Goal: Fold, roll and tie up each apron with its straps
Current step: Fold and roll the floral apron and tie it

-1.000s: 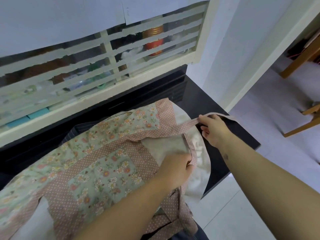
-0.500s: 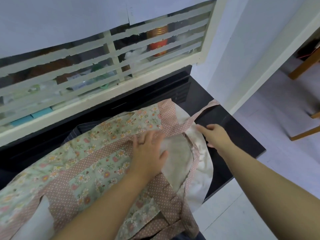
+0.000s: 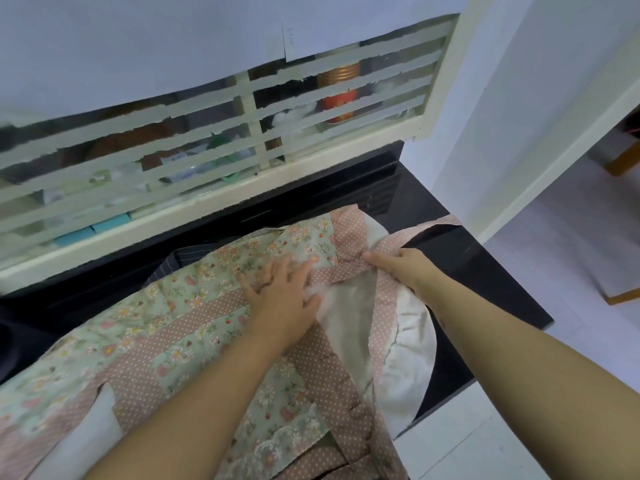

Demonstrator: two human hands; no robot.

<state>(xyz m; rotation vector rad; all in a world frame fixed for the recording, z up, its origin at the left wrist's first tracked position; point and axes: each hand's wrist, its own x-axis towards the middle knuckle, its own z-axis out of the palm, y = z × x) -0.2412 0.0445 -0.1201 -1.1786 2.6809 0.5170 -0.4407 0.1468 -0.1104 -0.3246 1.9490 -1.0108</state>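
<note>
Now that the left hand [image 3: 280, 299] has spread flat on the floral apron [image 3: 138, 341] mid-frame, the right hand [image 3: 405, 268], grip unclear, meets the strap [image 3: 415, 233] for folding.

A glossy black counter [image 3: 491, 278] runs under a cream window frame [image 3: 249, 188] with flat horizontal slats. White paper [image 3: 138, 46] covers its upper part. Behind the slats a red tin [image 3: 341, 102] and a teal box [image 3: 110, 223] show dimly. To the right stands a white wall [image 3: 502, 98], then pale floor tiles [image 3: 571, 258] and wooden furniture legs [image 3: 620, 164]. The light is soft and even.
</note>
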